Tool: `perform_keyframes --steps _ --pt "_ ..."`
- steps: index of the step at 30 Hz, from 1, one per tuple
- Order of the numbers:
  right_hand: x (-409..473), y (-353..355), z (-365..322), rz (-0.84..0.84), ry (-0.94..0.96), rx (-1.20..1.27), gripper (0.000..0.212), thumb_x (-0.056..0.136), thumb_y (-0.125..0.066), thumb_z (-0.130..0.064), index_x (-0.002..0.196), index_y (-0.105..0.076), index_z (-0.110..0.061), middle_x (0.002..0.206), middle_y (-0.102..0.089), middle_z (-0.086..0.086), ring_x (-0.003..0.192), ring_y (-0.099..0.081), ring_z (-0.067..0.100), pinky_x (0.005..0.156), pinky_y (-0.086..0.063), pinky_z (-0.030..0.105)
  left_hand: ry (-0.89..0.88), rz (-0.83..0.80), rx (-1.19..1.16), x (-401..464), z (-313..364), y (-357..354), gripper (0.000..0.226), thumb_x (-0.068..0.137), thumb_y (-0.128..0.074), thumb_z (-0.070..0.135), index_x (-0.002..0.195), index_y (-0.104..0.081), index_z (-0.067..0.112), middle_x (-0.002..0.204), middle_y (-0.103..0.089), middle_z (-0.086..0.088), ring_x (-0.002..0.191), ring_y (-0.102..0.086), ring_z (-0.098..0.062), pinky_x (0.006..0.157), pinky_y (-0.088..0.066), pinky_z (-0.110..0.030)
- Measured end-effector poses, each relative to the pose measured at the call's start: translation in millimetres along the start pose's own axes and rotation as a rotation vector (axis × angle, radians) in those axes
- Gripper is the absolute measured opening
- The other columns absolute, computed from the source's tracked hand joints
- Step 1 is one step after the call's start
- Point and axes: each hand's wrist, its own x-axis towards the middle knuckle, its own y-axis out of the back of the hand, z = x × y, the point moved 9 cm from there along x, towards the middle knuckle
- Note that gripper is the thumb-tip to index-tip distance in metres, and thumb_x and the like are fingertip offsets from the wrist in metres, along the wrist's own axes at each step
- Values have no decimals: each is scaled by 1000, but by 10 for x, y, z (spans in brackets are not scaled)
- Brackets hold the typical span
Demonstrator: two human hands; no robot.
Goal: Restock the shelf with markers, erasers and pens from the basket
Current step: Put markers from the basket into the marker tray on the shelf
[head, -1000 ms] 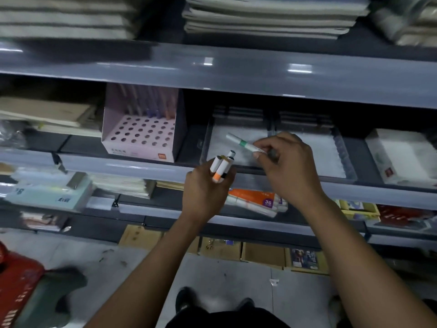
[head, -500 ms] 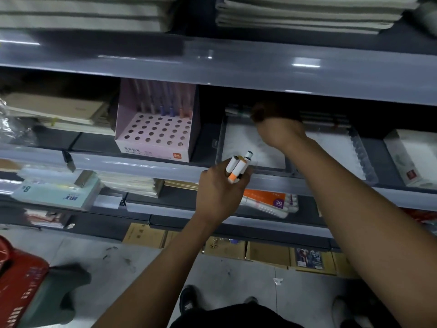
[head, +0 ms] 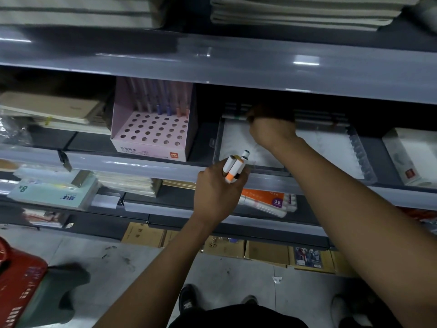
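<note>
right hand (head: 272, 130): reached to the back of the clear tray (head: 361, 157) on the middle shelf (head: 142, 165), fingers curled round a green-banded marker (head: 237, 118) laid along the tray's rear wall; a second ago this marker was held out in front of the shelf edge, so one piece has gone from hand to stock position, release not yet seen. left hand (head: 218, 192): stays below the shelf lip, gripping a bundle of markers (head: 235, 165), white barrels, one orange end, one teal cap; judged the remaining supply for this tray, to be passed across one at a time. tray floor: white liner, mostly bare, a row of markers at the back in shadow, count not legible. same shelf, left: pink perforated pen box (head: 153, 136) with a few pens upright in the rear holes; stacked notebooks (head: 52, 110) beyond. lower shelf: orange 36-colour pack (head: 267, 197). floor: grey concrete, red basket (head: 16, 285) at lower left, cardboard cartons (head: 267, 252) under the unit. lighting dim.
</note>
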Motion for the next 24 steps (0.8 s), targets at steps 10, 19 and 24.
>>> perform_keyframes --steps 10,19,24 --pt "-95 -8 -131 -24 136 -137 23 100 -52 -5 117 -67 -3 114 -65 20 96 -65 38 67 -41 34 19 11 3 -6 -10 -3 33 96 -75 36 70 -55 37 72 -66 21 64 -66 -8 56 -50 -13" --pt "-238 45 -256 -125 214 -214 15 96 -51 3 109 -59 1 89 -46 11 77 -49 30 64 -44 35 129 -2 -33 -35 -60 -21 32 94 -75 38 69 -57 29 57 -60 14 54 -62 -7 50 -45 -13" --pt "-318 31 -233 -194 209 -165 13 97 -51 1 88 -51 -9 73 -42 4 63 -47 24 60 -40 32 179 -22 -116 -45 -75 -30 25 95 -76 32 76 -66 20 64 -64 4 58 -64 -11 57 -52 -26"
